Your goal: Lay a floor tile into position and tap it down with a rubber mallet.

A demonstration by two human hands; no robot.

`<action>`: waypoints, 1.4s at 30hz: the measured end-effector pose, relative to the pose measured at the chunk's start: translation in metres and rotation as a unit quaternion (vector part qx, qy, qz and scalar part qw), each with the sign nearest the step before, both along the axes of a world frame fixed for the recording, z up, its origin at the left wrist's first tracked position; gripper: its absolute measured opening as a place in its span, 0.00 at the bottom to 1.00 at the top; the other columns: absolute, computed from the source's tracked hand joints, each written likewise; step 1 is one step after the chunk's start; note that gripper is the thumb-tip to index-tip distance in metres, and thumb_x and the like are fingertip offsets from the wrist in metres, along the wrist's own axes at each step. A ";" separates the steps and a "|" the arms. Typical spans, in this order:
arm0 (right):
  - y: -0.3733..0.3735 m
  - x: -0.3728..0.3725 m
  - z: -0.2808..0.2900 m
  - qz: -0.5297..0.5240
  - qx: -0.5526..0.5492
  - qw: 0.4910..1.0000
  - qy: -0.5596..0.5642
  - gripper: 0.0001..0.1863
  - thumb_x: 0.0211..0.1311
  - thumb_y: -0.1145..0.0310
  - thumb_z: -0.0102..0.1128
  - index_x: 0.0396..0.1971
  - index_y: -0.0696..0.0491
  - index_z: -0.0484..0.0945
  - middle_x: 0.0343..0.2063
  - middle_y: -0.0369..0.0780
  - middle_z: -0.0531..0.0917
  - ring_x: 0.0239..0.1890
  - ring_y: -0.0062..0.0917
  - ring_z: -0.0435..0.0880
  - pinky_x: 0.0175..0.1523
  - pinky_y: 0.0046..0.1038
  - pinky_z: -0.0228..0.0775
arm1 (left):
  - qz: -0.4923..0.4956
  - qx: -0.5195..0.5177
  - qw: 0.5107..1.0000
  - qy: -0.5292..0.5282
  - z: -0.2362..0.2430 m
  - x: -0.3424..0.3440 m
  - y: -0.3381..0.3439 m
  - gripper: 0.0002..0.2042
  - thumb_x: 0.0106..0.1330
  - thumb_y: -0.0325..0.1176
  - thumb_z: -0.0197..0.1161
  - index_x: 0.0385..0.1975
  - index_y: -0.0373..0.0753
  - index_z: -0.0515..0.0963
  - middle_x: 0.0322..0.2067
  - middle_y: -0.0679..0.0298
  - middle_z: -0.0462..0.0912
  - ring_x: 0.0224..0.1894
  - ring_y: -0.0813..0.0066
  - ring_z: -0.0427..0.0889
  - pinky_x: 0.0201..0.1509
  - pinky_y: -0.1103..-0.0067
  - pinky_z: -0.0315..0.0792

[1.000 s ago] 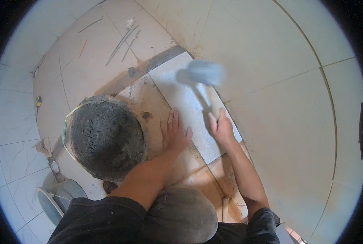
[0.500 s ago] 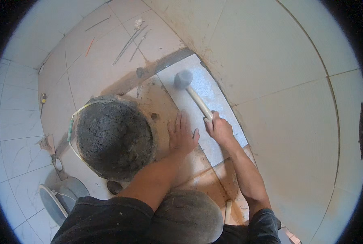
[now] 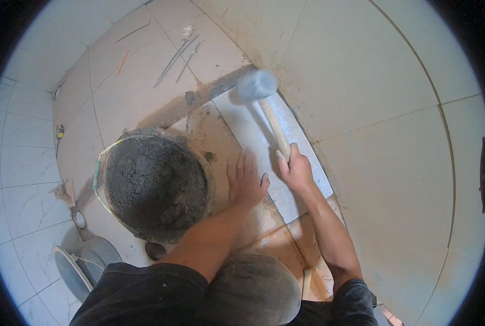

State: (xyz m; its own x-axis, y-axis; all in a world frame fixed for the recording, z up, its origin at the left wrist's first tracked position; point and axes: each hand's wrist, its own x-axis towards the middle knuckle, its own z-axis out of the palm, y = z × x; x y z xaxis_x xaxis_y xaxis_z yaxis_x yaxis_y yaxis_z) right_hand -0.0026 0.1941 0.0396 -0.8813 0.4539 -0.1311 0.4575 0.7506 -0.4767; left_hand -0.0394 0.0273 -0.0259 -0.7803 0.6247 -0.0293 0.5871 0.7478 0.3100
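My right hand (image 3: pixel 297 169) is closed round the pale handle of a rubber mallet (image 3: pixel 276 125). Its grey head is raised over the far end of a light floor tile (image 3: pixel 286 179) that lies along the wall. My left hand (image 3: pixel 246 176) rests flat on the neighbouring dusty tile (image 3: pixel 207 122), fingers stretched out and a little apart, near the seam with the light tile. Just left of that hand stands a bucket heaped with dark grey mortar (image 3: pixel 153 185), its wire handle folded down over the far left rim.
A grey bucket (image 3: pixel 98 261) lies tipped at the lower left. Thin rods (image 3: pixel 177 61) and a tape measure (image 3: pixel 60 132) are on the far floor. A strip of mortar (image 3: pixel 220 84) borders the tiles' far edge. The tiled wall (image 3: pixel 383 163) rises close on the right.
The mallet head has lifted off the tile surface, moving up and slightly to the right. My left hand stays in place on the tile.
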 end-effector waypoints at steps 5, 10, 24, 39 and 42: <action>-0.020 -0.013 0.057 -0.029 -0.178 0.950 0.254 0.14 0.65 0.67 0.61 0.43 0.58 0.69 0.25 0.55 0.83 0.29 0.52 0.85 0.31 0.45 0.74 | 0.009 -0.056 0.998 0.001 0.007 0.001 -0.002 0.40 0.68 0.54 0.51 0.73 0.33 0.54 0.77 0.55 0.47 0.79 0.60 0.43 0.76 0.48 0.38; -0.006 -0.001 -0.007 -0.001 -0.072 0.994 0.088 0.14 0.66 0.66 0.61 0.41 0.59 0.69 0.24 0.54 0.83 0.29 0.51 0.86 0.31 0.44 0.75 | -0.002 -0.047 0.999 -0.002 0.001 0.003 0.002 0.40 0.69 0.55 0.49 0.74 0.33 0.53 0.77 0.56 0.44 0.79 0.61 0.41 0.76 0.49 0.36; -0.002 -0.006 -0.010 0.007 -0.014 0.998 0.061 0.18 0.68 0.59 0.59 0.43 0.58 0.68 0.22 0.53 0.82 0.25 0.50 0.85 0.30 0.44 0.75 | 0.004 -0.020 1.000 0.004 -0.001 0.004 0.003 0.42 0.66 0.53 0.55 0.74 0.32 0.50 0.77 0.54 0.44 0.78 0.60 0.45 0.75 0.46 0.38; -0.013 -0.016 0.006 0.028 -0.025 0.998 0.046 0.17 0.67 0.59 0.60 0.41 0.57 0.69 0.22 0.54 0.82 0.26 0.51 0.85 0.30 0.46 0.75 | 0.003 -0.044 0.999 0.005 0.001 0.000 -0.002 0.41 0.67 0.55 0.52 0.74 0.32 0.52 0.77 0.55 0.46 0.79 0.62 0.43 0.77 0.48 0.36; -0.022 -0.027 0.042 -0.009 -0.115 0.978 0.176 0.17 0.67 0.58 0.60 0.40 0.57 0.70 0.21 0.53 0.82 0.26 0.50 0.85 0.30 0.45 0.75 | 0.010 -0.025 1.000 0.000 0.004 0.003 -0.007 0.42 0.67 0.54 0.52 0.74 0.32 0.52 0.77 0.55 0.46 0.79 0.62 0.42 0.77 0.48 0.35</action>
State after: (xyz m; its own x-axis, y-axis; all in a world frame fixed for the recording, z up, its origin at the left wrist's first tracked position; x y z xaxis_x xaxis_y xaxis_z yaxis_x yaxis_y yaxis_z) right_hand -0.0293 0.1720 0.0814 -0.8824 0.4639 0.0790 0.2468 0.5992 -0.7616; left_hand -0.0361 0.0206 -0.0220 -0.7921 0.6075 -0.0592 0.5728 0.7734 0.2716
